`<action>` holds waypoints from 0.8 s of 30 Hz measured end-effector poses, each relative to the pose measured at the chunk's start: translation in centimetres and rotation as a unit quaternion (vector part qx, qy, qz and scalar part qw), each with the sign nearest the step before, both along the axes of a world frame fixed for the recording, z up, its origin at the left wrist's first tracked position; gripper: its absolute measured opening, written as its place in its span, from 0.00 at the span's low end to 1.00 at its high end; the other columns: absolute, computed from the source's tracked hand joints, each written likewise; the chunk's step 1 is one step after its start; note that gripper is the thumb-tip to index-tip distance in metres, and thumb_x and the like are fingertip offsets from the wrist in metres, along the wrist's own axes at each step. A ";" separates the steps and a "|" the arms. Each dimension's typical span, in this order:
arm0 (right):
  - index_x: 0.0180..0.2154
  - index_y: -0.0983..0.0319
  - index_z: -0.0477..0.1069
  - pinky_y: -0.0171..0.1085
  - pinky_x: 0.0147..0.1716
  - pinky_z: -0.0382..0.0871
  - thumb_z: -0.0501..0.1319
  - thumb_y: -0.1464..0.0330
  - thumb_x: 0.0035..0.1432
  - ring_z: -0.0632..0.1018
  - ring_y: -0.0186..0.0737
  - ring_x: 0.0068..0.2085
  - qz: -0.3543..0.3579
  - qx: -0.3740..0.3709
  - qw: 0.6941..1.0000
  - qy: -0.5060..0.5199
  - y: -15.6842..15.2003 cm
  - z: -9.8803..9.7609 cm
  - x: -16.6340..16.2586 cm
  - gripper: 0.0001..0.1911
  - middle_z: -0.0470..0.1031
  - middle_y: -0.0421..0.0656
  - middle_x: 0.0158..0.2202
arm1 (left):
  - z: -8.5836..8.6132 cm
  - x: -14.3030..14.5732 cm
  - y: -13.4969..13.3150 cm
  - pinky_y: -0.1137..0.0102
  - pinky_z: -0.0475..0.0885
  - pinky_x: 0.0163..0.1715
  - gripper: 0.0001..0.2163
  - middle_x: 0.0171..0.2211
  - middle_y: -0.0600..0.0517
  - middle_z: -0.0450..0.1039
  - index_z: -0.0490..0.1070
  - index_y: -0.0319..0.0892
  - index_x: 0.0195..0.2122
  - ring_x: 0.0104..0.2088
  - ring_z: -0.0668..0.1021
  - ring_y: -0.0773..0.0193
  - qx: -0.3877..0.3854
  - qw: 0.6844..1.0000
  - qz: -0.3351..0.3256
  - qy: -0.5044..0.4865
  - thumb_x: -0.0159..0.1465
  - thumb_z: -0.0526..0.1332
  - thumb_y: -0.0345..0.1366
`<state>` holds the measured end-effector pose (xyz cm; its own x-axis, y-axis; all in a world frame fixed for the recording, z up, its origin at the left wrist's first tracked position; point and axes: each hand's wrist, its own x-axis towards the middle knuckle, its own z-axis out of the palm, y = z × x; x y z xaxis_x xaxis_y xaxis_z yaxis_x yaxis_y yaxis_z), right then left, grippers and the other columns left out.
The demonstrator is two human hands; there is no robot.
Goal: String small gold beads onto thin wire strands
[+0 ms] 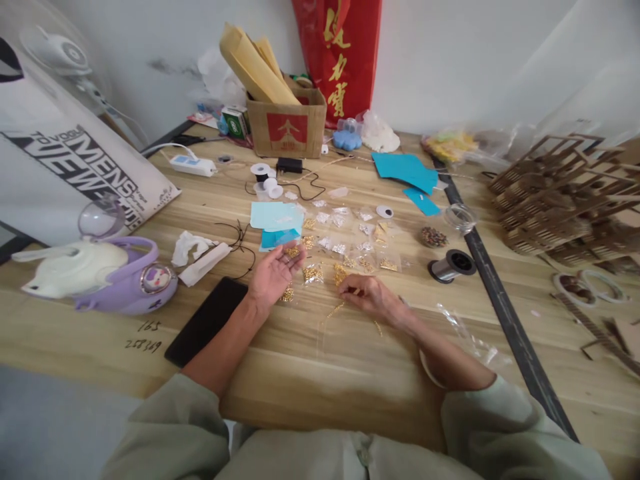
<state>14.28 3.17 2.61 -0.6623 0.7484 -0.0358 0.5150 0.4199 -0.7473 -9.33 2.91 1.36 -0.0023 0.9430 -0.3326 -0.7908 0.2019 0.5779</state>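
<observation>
My left hand [273, 275] lies palm up on the wooden table [310, 360], fingers stretched out, with a few tiny gold beads at its fingertips. My right hand [369, 295] rests knuckles up beside it, fingers curled down in a pinch over small gold beads [336, 309] on the wood. What it pinches is too small to see. Several small clear bags of gold and white beads [350, 247] lie just beyond both hands. A loose clear plastic bag [463, 333] lies by my right forearm.
A black phone [207, 321] lies left of my left arm. A purple and white kettle-shaped thing [95, 273] stands far left. A wire spool [453, 265], bead dish [433, 237], teal paper [406, 172], cardboard box [287, 123] and laser-cut wooden pieces [560, 193] lie further back.
</observation>
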 end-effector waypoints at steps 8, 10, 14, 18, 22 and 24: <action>0.34 0.63 0.71 0.32 0.28 0.53 0.54 0.75 0.61 0.70 0.32 0.30 0.098 0.149 0.975 -0.135 0.7 1.4 -3.8 0.08 0.73 0.42 0.33 | -0.2 -0.7 0.2 0.71 0.72 0.36 0.11 0.35 0.46 0.78 0.74 0.35 0.38 0.35 0.79 0.65 0.001 1.000 0.015 -0.009 0.65 0.53 0.32; 0.35 0.63 0.70 0.33 0.27 0.53 0.53 0.74 0.62 0.71 0.33 0.30 0.121 0.169 0.963 -0.171 1.0 1.7 -5.3 0.08 0.73 0.43 0.34 | -0.4 -0.8 0.2 0.72 0.72 0.36 0.11 0.34 0.47 0.78 0.74 0.35 0.37 0.35 0.79 0.65 0.001 1.000 0.015 -0.009 0.65 0.52 0.32; 0.38 0.65 0.70 0.34 0.28 0.56 0.51 0.75 0.63 0.74 0.38 0.32 0.145 0.210 0.930 -0.263 1.6 1.7 -8.0 0.09 0.74 0.48 0.36 | -0.5 -0.9 0.3 0.71 0.72 0.37 0.11 0.34 0.47 0.78 0.74 0.36 0.39 0.35 0.79 0.65 -0.003 1.000 0.026 0.001 0.64 0.53 0.33; 0.39 0.67 0.70 0.35 0.29 0.61 0.49 0.78 0.62 0.76 0.41 0.35 0.167 0.220 0.905 -0.324 1.7 1.5 -9.5 0.12 0.75 0.51 0.38 | -0.4 -1.0 0.3 0.71 0.71 0.39 0.12 0.35 0.47 0.78 0.74 0.36 0.41 0.35 0.79 0.66 -0.010 1.000 0.029 0.003 0.65 0.52 0.33; 0.42 0.68 0.69 0.36 0.30 0.63 0.49 0.80 0.62 0.77 0.44 0.36 0.185 0.226 0.893 -0.343 1.5 1.0 -10.1 0.13 0.75 0.53 0.38 | -0.4 -0.9 0.3 0.71 0.71 0.39 0.13 0.35 0.46 0.78 0.75 0.36 0.40 0.35 0.79 0.65 -0.015 0.999 0.030 0.000 0.66 0.51 0.33; 0.43 0.68 0.69 0.37 0.31 0.64 0.48 0.80 0.61 0.77 0.45 0.37 0.188 0.235 0.889 -0.345 1.5 0.7 -10.3 0.14 0.74 0.54 0.39 | -0.4 -0.9 0.3 0.71 0.72 0.38 0.13 0.35 0.46 0.78 0.74 0.36 0.41 0.35 0.79 0.66 -0.012 0.999 0.029 0.001 0.66 0.51 0.33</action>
<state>3.98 4.63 3.35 -0.8112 0.5179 -0.2714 0.5392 0.8422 -0.0045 -10.19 3.20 0.91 -0.0576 0.9328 -0.3557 -0.8010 0.1695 0.5741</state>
